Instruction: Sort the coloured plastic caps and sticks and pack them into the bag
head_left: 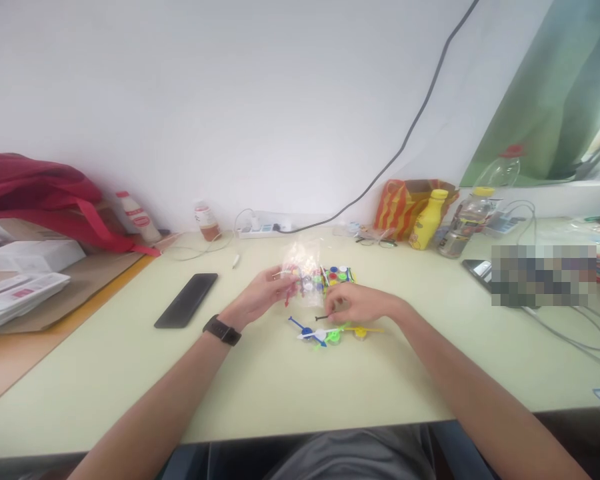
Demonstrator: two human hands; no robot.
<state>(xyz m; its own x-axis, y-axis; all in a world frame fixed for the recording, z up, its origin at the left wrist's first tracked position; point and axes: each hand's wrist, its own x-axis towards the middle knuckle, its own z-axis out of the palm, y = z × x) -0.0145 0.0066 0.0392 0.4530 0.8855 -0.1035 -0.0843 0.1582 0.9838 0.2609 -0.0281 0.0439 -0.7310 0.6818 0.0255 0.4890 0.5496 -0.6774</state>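
While the left hand (263, 291) held the clear bag (304, 257), the right hand (353, 303) pinched a dark stick (321, 318)
Four bright pieces (335, 337) already lay on the table (260, 387); more bits (309, 284) were left in the bag

2 hands (363, 303) @ clr bag (305, 263), phone (187, 300)
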